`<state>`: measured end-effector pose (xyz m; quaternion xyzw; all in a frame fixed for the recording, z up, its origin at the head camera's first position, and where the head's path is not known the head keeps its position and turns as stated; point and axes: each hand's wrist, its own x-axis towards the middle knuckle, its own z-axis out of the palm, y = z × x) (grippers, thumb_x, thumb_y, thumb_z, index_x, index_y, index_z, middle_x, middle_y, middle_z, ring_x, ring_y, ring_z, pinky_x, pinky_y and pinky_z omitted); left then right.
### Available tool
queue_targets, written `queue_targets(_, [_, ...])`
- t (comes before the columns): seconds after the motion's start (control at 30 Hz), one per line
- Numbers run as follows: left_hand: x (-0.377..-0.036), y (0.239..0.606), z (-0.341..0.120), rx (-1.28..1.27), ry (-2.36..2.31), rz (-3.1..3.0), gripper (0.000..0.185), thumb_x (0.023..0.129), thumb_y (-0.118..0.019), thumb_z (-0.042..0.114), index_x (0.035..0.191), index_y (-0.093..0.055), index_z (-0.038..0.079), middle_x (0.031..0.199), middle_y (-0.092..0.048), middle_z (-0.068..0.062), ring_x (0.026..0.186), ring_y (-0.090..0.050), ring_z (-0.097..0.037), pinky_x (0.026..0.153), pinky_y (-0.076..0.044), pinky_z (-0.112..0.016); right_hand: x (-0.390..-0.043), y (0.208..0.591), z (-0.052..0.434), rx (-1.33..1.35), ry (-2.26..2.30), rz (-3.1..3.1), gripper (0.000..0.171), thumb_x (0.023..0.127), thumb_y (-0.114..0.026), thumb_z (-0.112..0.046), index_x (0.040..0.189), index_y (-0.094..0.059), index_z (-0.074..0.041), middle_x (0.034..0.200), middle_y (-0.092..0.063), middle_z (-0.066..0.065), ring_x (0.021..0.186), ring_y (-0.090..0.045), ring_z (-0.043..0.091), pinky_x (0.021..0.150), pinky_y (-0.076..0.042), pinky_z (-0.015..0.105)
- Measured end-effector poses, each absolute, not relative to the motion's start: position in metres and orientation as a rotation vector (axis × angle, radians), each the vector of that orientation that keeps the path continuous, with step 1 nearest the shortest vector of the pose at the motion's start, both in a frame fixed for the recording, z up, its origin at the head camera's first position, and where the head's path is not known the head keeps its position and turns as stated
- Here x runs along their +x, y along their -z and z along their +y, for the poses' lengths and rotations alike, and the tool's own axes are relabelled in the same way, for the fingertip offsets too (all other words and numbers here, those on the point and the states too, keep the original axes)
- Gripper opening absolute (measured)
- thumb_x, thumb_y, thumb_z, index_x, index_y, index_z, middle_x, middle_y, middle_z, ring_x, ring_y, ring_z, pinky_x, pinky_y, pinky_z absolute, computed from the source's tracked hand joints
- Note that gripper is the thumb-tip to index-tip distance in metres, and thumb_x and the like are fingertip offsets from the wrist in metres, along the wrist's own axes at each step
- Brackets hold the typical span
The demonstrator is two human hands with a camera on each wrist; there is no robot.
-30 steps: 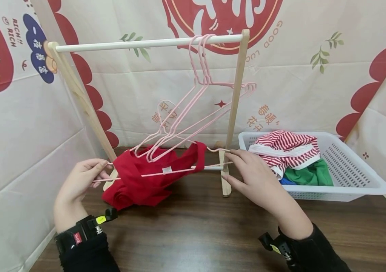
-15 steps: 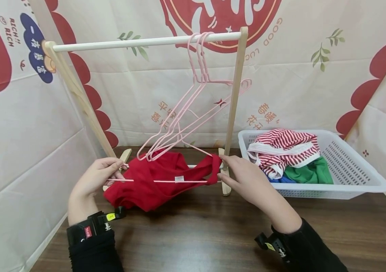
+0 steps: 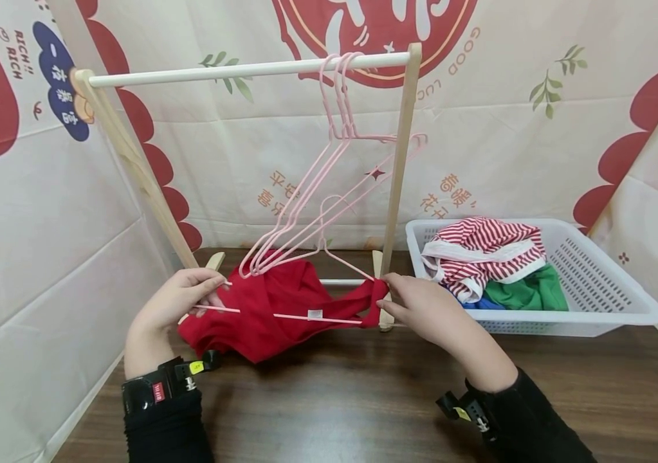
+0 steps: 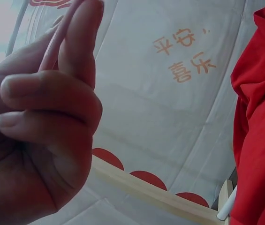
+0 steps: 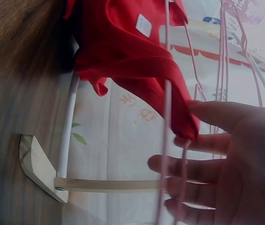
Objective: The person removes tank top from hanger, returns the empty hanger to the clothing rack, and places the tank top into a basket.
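A red tank top point(image 3: 271, 337) with a white tag hangs loosely over a pink hanger point(image 3: 337, 321), held low in front of the rack. My left hand point(image 3: 175, 305) grips the hanger's left end; in the left wrist view, the fingers curl around the pink wire point(image 4: 52, 49). At the other end, my right hand point(image 3: 435, 312) pinches a strap of the top between thumb and index finger. The right wrist view has this strap point(image 5: 181, 101) looped around the hanger's end, with the other fingers spread behind the wires. The held hanger's hook points up.
A wooden rack point(image 3: 401, 161) with a white rail point(image 3: 201, 76) stands behind the hands. Several pink hangers point(image 3: 345, 122) hang near its right post. At right, a white basket point(image 3: 612, 315) holds a red-striped garment point(image 3: 479, 247), green cloth point(image 3: 528, 289) and blue cloth.
Both hands have moved; the left went right and slightly down. The hanger shifted right, and the red strap slid outward to its right end, where the right hand now pinches it.
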<state>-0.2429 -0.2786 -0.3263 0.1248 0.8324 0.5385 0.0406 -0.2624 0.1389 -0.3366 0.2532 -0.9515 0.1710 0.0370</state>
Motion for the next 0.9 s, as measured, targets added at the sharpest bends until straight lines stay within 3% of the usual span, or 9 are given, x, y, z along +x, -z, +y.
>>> queue_targets(0.13, [-0.243,0.326,-0.276,0.386,-1.6,2.541,0.027,0.099,-0.056,0.012,0.113,-0.06,-0.01,0.073,-0.065,-0.01,0.058,-0.059,-0.013,0.054,-0.049,-0.024,-0.259,0.336,0.141,0.803,-0.51,-2.971,0.025,0.094,-0.066,-0.027,0.109,-0.06,-0.009,0.067,-0.052,-0.005,0.057,-0.048,0.013,0.051,-0.041,0.029])
queue_targets(0.27, [-0.244,0.328,-0.275,0.427,-1.552,2.539,0.023,0.099,-0.057,0.013,0.109,-0.063,-0.007,0.074,-0.066,-0.015,0.055,-0.059,-0.018,0.053,-0.05,-0.026,-0.257,0.336,0.142,0.829,-0.437,-2.995,0.016,0.094,-0.065,-0.025,0.099,-0.059,-0.01,0.066,-0.051,-0.005,0.056,-0.046,0.013,0.051,-0.038,0.029])
queue_targets(0.53, [-0.244,0.327,-0.27,0.491,-1.485,2.501,0.023,0.099,-0.057,0.014,0.11,-0.065,-0.005,0.078,-0.067,-0.022,0.055,-0.06,-0.018,0.055,-0.053,-0.032,-0.255,0.337,0.145,0.852,-0.327,-3.078,0.017,0.094,-0.065,-0.024,0.086,-0.055,-0.013,0.065,-0.051,-0.004,0.057,-0.047,0.014,0.053,-0.038,0.031])
queue_targets(0.67, [-0.244,0.325,-0.266,0.508,-1.453,2.501,0.025,0.098,-0.058,0.017,0.11,-0.065,-0.004,0.082,-0.066,-0.026,0.058,-0.062,-0.021,0.059,-0.055,-0.037,-0.254,0.336,0.146,0.845,-0.309,-3.091,0.015,0.093,-0.065,-0.022,0.085,-0.056,-0.013,0.066,-0.052,-0.003,0.058,-0.047,0.015,0.053,-0.039,0.031])
queue_targets(0.9, [-0.241,0.319,-0.261,0.556,-1.412,2.542,0.023,0.098,-0.06,0.016,0.112,-0.066,-0.001,0.092,-0.068,-0.015,0.067,-0.065,-0.029,0.063,-0.056,-0.036,-0.248,0.326,0.151,0.786,-0.321,-3.065,0.011,0.091,-0.069,-0.02,0.094,-0.062,-0.013,0.07,-0.058,-0.003,0.059,-0.05,0.015,0.056,-0.043,0.031])
